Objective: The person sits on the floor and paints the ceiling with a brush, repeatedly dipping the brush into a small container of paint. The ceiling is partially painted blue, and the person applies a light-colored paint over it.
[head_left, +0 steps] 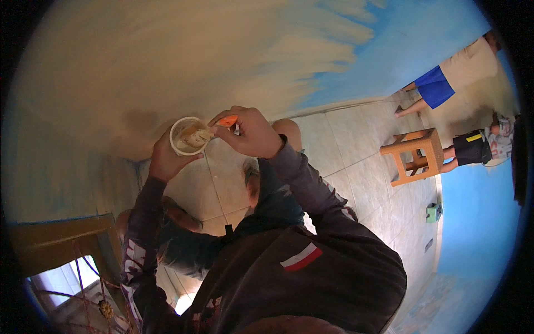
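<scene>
My left hand (167, 160) is wrapped around a white cup (178, 146) with tan, paint-like contents. My right hand (250, 131) grips an orange-handled brush (227, 121), its pale bristles inside the cup. Just beyond both hands is a wall (222, 55) with broad beige strokes over blue. My bent bare legs are below my arms on the tiled floor (350, 139).
An orange plastic stool (418, 142) stands to the right. Two people are near the walls, one in blue shorts (434, 88), another in black shorts (467, 149). A small green object (434, 213) sits by the right wall. A wooden-framed opening (67, 228) is at lower left.
</scene>
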`<state>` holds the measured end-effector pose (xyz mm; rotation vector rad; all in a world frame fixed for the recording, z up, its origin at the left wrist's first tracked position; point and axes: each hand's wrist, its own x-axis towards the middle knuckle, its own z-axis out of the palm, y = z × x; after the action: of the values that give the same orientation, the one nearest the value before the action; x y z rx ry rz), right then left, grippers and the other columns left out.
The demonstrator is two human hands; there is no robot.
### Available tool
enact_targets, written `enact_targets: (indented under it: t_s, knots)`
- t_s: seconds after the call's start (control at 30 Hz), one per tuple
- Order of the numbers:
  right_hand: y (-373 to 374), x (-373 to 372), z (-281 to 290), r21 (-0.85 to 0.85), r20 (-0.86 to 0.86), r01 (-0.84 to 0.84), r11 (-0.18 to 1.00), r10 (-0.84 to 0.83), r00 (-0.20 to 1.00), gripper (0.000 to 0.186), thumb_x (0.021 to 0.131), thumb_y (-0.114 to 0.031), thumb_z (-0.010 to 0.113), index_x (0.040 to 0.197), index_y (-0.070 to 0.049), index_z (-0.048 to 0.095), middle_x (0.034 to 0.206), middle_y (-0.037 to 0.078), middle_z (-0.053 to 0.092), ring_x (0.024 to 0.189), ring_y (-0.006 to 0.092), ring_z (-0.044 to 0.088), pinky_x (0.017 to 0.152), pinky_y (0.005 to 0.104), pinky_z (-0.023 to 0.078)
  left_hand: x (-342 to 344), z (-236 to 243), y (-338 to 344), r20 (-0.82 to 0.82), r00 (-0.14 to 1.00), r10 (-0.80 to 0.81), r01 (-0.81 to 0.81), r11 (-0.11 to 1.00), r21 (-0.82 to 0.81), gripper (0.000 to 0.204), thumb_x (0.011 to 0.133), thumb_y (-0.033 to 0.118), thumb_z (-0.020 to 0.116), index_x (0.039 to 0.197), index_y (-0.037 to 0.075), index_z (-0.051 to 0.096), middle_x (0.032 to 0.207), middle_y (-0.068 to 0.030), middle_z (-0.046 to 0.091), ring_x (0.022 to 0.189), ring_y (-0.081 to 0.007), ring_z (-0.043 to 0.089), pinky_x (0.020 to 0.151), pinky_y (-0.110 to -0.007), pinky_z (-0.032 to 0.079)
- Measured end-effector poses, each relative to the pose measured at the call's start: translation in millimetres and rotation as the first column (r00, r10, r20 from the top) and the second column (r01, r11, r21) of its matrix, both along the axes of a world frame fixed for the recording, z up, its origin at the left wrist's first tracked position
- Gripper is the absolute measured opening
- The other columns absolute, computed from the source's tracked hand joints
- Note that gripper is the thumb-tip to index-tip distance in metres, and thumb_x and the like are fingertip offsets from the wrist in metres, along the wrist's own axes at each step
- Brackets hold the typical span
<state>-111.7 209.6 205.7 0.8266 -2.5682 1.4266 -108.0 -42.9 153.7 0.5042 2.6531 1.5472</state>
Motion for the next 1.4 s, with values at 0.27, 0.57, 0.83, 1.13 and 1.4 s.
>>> enact_targets:
  t_s: [0.27, 0.57, 0.83, 1.13, 1.4]
  knots:
    - [-16.4, -8.8, -4.6, 0.058, 0.015, -0.025, 0.998, 0.024, 1.000, 0.025, 0.088, -0.029, 0.064, 0.091, -0.006, 0.072, 0.073, 0.023, 0.062, 0.071, 0.0425, 0.062, 0.064, 0.0492, 0.048, 1.5, 9.0, 4.0, 0.012, 0.997, -0.075, 0.075, 0.997, -0.005, 0.082, 0.062, 0.015, 0.095, 0.131, 0.002, 0.053, 0.125, -0.0116, 0.064, 0.115, -0.0216, 0.063, 0.096, -0.036, 0.052]
    - [-25.5, -11.1, -6.9, 0.140, 0.002, -0.057, 0.989, 0.057, 0.998, 0.027, 0.093, -0.028, 0.068, 0.094, -0.002, 0.072, 0.070, 0.014, 0.063, 0.056, 0.0219, 0.057, 0.054, 0.0341, 0.045, 0.8, -6.4, -0.1, 0.049, 0.997, -0.062, 0.066, 0.994, -0.086, 0.092, 0.058, 0.026, 0.097, 0.134, 0.003, 0.050, 0.127, -0.0141, 0.063, 0.117, -0.0254, 0.062, 0.098, -0.037, 0.052]
    - [-27.3, -14.1, -15.4, 0.083, 0.007, -0.057, 0.995, 0.057, 0.998, 0.026, 0.094, -0.027, 0.066, 0.095, -0.002, 0.072, 0.072, 0.013, 0.066, 0.057, 0.0188, 0.059, 0.054, 0.0319, 0.046, -3.3, -20.3, -3.9, 0.010, 0.996, -0.090, 0.090, 0.995, -0.043, 0.094, 0.057, 0.027, 0.097, 0.135, 0.003, 0.050, 0.126, -0.0142, 0.063, 0.116, -0.0254, 0.062, 0.097, -0.037, 0.052]
    - [-30.3, -10.3, -12.6, 0.020, 0.060, 0.000, 1.000, -0.002, 0.998, 0.030, 0.091, -0.032, 0.064, 0.085, -0.004, 0.069, 0.066, 0.020, 0.060, 0.059, 0.0359, 0.060, 0.054, 0.0430, 0.045, -0.9, -16.6, -3.2, 0.010, 0.995, -0.103, 0.103, 0.995, -0.011, 0.092, 0.059, 0.026, 0.096, 0.135, 0.003, 0.050, 0.126, -0.0136, 0.063, 0.117, -0.0255, 0.062, 0.098, -0.038, 0.051]
    - [-29.5, -11.4, -11.7, -0.002, 0.045, 0.003, 1.000, -0.003, 0.999, 0.029, 0.092, -0.032, 0.063, 0.086, -0.004, 0.070, 0.067, 0.020, 0.061, 0.060, 0.0371, 0.061, 0.056, 0.0446, 0.045, -1.7, -14.4, -2.5, 0.048, 0.995, -0.088, 0.089, 0.996, -0.023, 0.091, 0.058, 0.025, 0.097, 0.134, 0.004, 0.051, 0.126, -0.0129, 0.064, 0.116, -0.0254, 0.062, 0.098, -0.037, 0.051]
